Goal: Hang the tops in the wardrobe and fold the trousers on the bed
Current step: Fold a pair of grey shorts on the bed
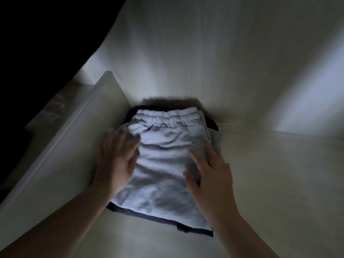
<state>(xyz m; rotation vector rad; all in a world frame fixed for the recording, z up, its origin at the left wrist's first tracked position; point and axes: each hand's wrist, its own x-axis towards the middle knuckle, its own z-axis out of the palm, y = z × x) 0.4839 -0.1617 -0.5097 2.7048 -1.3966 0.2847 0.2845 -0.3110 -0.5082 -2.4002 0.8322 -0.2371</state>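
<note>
**Pressing folded trousers flat**

My left hand (117, 161) and right hand (210, 172) lie open, fingers spread flat on the pale folded trousers (165, 161), one per side edge. These sit on a dark garment (160, 218), waistband at the far end. Best press evenly, edges aligned. Count: two hands, one pale pair, at least one dark piece beneath.

pale grey folded trousers (163, 161), dark navy garment (160, 217) beneath, cream-white shelf surface (279, 183), plain, unpatterned
</note>
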